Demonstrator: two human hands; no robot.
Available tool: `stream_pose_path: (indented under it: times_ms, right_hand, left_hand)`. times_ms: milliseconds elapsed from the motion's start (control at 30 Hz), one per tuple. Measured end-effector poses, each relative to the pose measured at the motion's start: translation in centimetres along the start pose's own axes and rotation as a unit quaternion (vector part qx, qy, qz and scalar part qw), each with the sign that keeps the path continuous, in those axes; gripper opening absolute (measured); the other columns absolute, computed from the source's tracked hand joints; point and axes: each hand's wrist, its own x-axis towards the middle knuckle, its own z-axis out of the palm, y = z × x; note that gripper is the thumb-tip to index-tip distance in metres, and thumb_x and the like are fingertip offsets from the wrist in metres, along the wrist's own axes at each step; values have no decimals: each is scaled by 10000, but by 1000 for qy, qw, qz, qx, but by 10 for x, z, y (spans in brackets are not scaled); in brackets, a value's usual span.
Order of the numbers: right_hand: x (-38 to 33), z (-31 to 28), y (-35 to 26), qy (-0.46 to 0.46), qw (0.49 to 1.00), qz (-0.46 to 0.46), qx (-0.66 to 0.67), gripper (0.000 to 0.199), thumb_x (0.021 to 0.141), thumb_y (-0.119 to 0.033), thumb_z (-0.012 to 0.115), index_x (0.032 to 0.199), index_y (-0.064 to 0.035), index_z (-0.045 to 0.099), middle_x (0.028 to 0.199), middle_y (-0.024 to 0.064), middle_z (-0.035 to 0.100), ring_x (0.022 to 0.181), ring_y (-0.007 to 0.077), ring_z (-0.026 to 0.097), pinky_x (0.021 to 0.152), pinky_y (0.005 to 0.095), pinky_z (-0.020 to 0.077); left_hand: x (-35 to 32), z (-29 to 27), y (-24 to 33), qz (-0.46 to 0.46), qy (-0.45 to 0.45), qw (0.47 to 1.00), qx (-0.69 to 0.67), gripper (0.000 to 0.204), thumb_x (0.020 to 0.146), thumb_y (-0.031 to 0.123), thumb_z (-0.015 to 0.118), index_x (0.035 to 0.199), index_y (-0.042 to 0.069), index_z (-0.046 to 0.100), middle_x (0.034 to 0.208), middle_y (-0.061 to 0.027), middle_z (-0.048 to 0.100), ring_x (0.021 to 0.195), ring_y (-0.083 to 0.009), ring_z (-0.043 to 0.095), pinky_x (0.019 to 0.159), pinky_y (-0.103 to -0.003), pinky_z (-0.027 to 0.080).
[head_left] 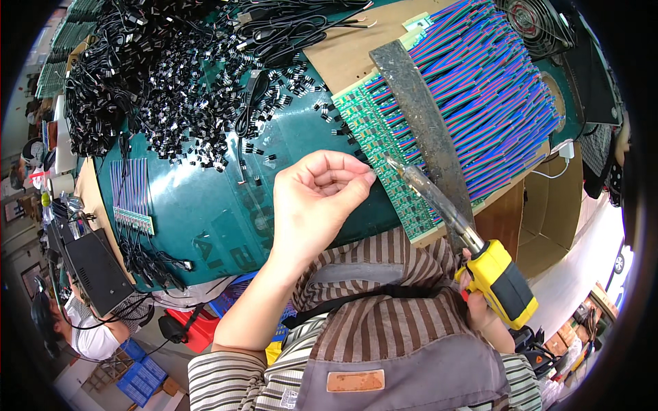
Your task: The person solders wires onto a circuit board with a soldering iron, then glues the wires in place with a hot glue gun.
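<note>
My left hand point(314, 198) is closed in a pinch beside the near left edge of a green circuit board panel point(384, 147). Whatever its thumb and forefinger hold, if anything, is too small to make out. My right hand point(482, 312) grips a yellow and black soldering gun point(504, 284), partly hidden behind its body. The gun's tip reaches over the boards, a little to the right of my left fingertips. Rows of red, green and blue wires point(486, 103) run from the panel to the right, and a dark flat metal bar point(425, 109) lies across them.
Small black connectors point(199, 109) lie heaped on the green mat point(199, 226), with bundled black cables point(103, 96) behind them. A small wired board strip point(133, 220) rests at the left, near a black box-shaped device point(99, 270). A fan point(538, 24) stands at the far right.
</note>
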Motion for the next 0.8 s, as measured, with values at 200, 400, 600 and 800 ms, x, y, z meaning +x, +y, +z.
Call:
stream_pose_path:
  times_ms: [200,400,600,800]
  right_hand:
    - [2,4,-10,12,1000,7,5,399,756,-342,686,886,35,667,837,156,666,737,325,667,706,384,546]
    - [7,6,-21,12,1000,-17,8,361,744,-316,694,885,15,657,856,144,669,747,310,667,700,367,538]
    - [26,6,-40,5,998,-51,-28,331,723,-289,705,877,-1,656,848,132,668,749,303,661,695,355,532]
    - [31,6,-40,12,986,-142,-84,317,710,-270,703,874,-2,655,825,127,662,725,291,654,673,346,527]
  left_hand:
    - [3,-3,4,-33,-21,999,8,125,807,-39,735,901,-24,654,841,-94,717,760,-113,682,725,-222,545]
    - [5,-3,8,-44,-23,999,15,130,798,-39,742,890,-20,653,837,-92,716,757,-112,683,720,-217,540]
    - [10,-4,11,-55,-36,997,35,121,789,-32,748,867,-13,657,797,-76,709,701,-102,663,682,-215,527]
    - [11,-5,13,-64,-40,997,31,125,778,-13,762,839,-5,653,762,-66,702,664,-95,648,655,-211,514]
